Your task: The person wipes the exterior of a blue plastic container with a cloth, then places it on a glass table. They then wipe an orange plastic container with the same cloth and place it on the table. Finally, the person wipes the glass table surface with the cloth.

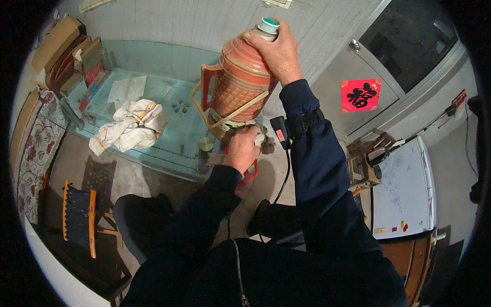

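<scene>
An orange thermos flask (245,80) with a woven-pattern body is held tilted above the glass tabletop's right end. My right hand (279,53) grips its neck, beside the green-topped white lid (270,25). A side handle (207,82) and a pale carrying hoop (241,109) show on the flask. Low at its base, my left hand (242,149) is closed on a crumpled grey-and-white rag (264,140), which appears to touch the flask's lower side. Part of the base is hidden by that hand. Beneath it hangs or lies a red strap (249,178).
The glass-topped table (172,132) bears a cream towel (132,124) and cardboard boxes (63,44). A folding stool (79,218) stands at left. A black cable (285,176) hangs by my right forearm. At right are a door (333,82), a wooden chair (360,165) and a white chest freezer (402,188).
</scene>
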Available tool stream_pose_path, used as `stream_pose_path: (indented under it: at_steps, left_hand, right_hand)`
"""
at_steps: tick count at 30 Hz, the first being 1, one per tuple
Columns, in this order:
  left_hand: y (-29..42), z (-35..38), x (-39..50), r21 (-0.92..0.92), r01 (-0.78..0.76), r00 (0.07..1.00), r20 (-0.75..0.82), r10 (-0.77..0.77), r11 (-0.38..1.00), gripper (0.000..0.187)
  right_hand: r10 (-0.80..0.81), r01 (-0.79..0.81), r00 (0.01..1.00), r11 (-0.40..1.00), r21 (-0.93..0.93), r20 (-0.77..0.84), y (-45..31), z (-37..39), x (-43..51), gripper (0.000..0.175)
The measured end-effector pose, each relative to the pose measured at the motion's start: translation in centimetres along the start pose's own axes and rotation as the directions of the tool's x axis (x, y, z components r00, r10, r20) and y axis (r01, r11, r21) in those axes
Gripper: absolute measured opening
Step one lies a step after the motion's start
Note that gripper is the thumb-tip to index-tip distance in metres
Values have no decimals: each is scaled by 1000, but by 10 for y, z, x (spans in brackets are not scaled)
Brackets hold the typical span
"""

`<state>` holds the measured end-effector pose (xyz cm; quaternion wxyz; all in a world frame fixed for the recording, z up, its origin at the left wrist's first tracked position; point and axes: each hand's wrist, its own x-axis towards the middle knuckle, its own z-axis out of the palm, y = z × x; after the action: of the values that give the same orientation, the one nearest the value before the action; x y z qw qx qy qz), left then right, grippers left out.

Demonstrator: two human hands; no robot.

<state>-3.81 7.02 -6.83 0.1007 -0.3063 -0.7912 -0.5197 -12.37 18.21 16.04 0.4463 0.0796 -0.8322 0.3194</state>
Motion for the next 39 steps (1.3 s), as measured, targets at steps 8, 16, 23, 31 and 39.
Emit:
stream_pose_path:
  at_steps: [8, 16, 23, 31, 39]
  left_hand:
    - [-42, -1, -15, -135, 133, 977, -148, -153, 982, 41]
    - [-81, -45, -6, -370, 226, 878, -323, -353, 901, 38]
    - [-72, -15, -10, -19, 150, 919, -367, -146, 989, 61]
    - [-40, -21, -33, 82, -162, 979, 142, 149, 983, 36]
    - [-17, 49, -4, 214, -243, 956, 218, 196, 946, 18]
  right_hand:
    - [3, -3, 1000, 1000, -18, -7, 1, -2, -1, 78]
    - [13, -13, 1000, 1000, -7, -3, 3, 2, 0, 76]
    - [-15, 15, 1000, 1000, 4, -23, 6, 4, -1, 75]
    - [91, -91, 993, 996, -6, 69, -3, -2, -1, 79]
    - [50, -50, 998, 999, 11, 32, -5, -2, -2, 72]
